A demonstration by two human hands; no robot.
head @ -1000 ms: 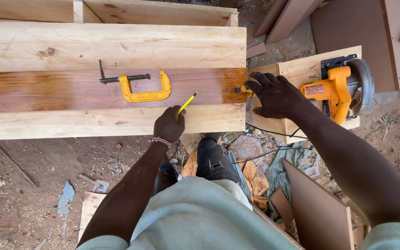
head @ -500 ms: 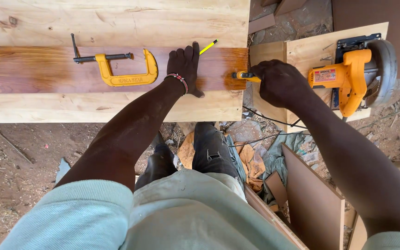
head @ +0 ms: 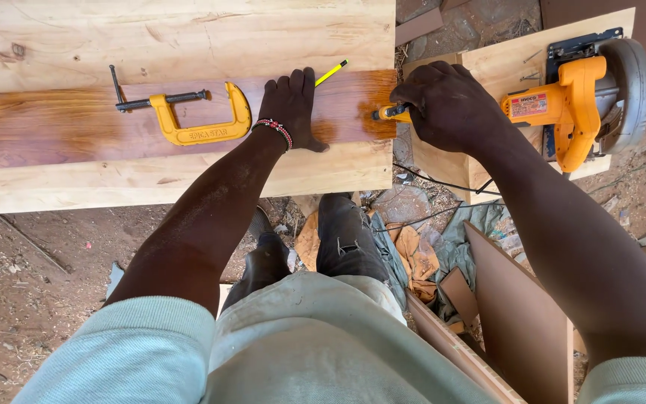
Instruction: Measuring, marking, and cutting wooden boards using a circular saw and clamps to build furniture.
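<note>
A yellow pencil [head: 332, 72] pokes out from the left hand [head: 291, 108], which lies flat, fingers spread narrowly, on the dark board [head: 54, 127]. The right hand [head: 446, 105] is closed around a yellow-tipped tool [head: 386, 114] at the board's end, near a clamp [head: 188, 116] and saw [head: 585, 97].

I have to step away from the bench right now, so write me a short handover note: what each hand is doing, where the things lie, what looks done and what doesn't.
Left hand: flat on the dark stained board, palm down, with a yellow pencil sticking out past its fingers.
Right hand: closed on a small yellow-handled tool at the board's right end; what the tool is cannot be told.
Yellow clamp: lying loose on the board, left of the left hand, clamping nothing.
Circular saw: resting on the pale panel to the right, untouched.
Done: board laid between two pale planks.
Left: no pencil mark or cut shows at the board's end.
</note>
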